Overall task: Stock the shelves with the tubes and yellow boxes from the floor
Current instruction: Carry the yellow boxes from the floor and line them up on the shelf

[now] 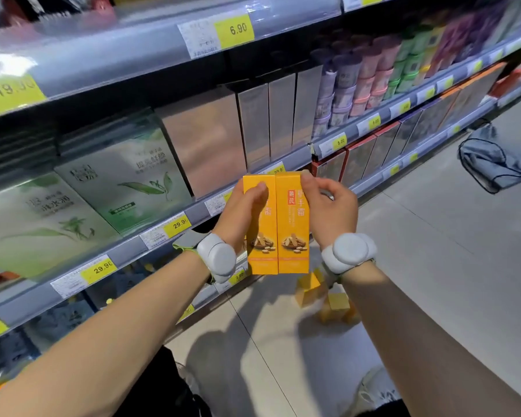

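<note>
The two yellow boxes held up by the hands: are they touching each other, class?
Touching. The head view shows the left box and right box pressed side by side, no gap.

Two tall yellow boxes, left box (260, 233) and right box (294, 224), stand upright side by side at frame centre, touching, each printed with red characters and sliced roots. More yellow boxes (322, 296), blurred, perhaps four, lie jumbled on the floor just below.

Held side by side before the shelf edge (193, 210): two boxes (275, 224), left hand (241, 212) left, right hand (331, 206) right; more boxes (322, 296) on floor (433, 266) below.
</note>
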{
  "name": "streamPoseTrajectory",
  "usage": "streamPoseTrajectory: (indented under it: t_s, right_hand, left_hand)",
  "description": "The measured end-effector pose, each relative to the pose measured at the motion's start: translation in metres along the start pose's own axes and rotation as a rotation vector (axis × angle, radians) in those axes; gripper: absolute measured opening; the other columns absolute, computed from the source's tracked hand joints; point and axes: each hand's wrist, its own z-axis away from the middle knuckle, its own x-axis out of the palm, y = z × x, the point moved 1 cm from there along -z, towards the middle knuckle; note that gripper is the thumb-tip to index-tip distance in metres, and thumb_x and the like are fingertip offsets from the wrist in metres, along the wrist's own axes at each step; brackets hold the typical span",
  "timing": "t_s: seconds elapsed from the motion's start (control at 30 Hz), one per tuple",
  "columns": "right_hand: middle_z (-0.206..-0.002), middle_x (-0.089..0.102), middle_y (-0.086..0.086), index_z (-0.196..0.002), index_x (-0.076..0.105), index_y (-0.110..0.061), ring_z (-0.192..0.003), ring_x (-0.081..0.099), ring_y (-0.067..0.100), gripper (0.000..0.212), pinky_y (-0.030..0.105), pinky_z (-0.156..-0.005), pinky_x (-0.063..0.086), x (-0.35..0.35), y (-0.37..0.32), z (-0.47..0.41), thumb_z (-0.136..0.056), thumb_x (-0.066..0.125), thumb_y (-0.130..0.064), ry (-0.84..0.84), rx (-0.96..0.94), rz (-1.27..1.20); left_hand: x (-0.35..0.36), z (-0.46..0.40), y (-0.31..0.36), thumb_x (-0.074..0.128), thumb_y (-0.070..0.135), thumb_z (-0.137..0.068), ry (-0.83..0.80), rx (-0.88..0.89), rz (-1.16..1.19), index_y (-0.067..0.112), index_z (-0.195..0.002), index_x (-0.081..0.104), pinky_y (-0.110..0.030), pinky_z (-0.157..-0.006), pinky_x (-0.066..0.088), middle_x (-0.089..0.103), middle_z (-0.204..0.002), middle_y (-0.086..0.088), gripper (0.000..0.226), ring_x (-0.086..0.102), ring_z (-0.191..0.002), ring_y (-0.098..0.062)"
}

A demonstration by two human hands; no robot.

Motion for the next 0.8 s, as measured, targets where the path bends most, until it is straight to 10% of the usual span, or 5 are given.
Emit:
streamPoseTrajectory:
  t_s: [0.17, 0.27, 0.53, 0.8]
  right_hand:
    - [-0.065, 0.048, -0.013, -0.061, 0.052, -0.03, -0.06, 0.046, 0.004, 0.036, 0.007, -0.055, 0.036, 0.005, -0.004, 0.0, -0.096, 0.05, -0.038, 0.04, -0.105, 0.072]
    - [-0.096, 0.064, -0.003, -0.087, 0.071, -0.015, -0.09, 0.06, 0.009, 0.031, 0.015, -0.076, 0.044, 0.001, -0.013, -0.001, -0.097, 0.049, -0.033, -0.05, -0.099, 0.033]
    - [-0.129, 0.052, 0.007, -0.129, 0.054, -0.033, -0.112, 0.06, 0.016, 0.05, 0.033, -0.096, 0.05, -0.003, -0.028, -0.01, -0.083, 0.066, -0.019, -0.443, -0.125, -0.057]
    - [-0.126, 0.051, 0.012, -0.134, 0.05, -0.02, -0.112, 0.062, 0.023, 0.054, 0.046, -0.095, 0.052, 0.0, -0.045, -0.009, -0.084, 0.07, -0.022, -0.424, -0.213, -0.125]
  left_hand:
    - [0.006, 0.008, 0.017, 0.062, 0.034, -0.08, -0.063, 0.107, -0.159, 0.032, -0.102, 0.045, -0.047, -0.093, 0.05, 0.056, -0.114, -0.012, 0.028, 0.058, -0.104, -0.028]
    - [0.004, 0.011, 0.03, 0.06, 0.046, -0.069, -0.061, 0.166, -0.265, 0.033, -0.113, 0.039, -0.054, -0.099, 0.045, 0.049, -0.124, -0.02, 0.051, 0.056, -0.111, -0.034]
    - [-0.013, 0.005, 0.061, 0.066, 0.027, -0.081, -0.073, 0.25, -0.476, 0.027, -0.149, -0.014, -0.034, -0.103, 0.041, 0.04, -0.138, -0.01, 0.105, 0.052, -0.117, -0.018]
    - [-0.018, 0.011, 0.113, 0.068, 0.016, -0.086, -0.116, 0.361, -0.562, 0.029, -0.151, -0.002, -0.002, -0.073, 0.048, 0.05, -0.129, 0.005, 0.097, 0.056, -0.1, 0.002]
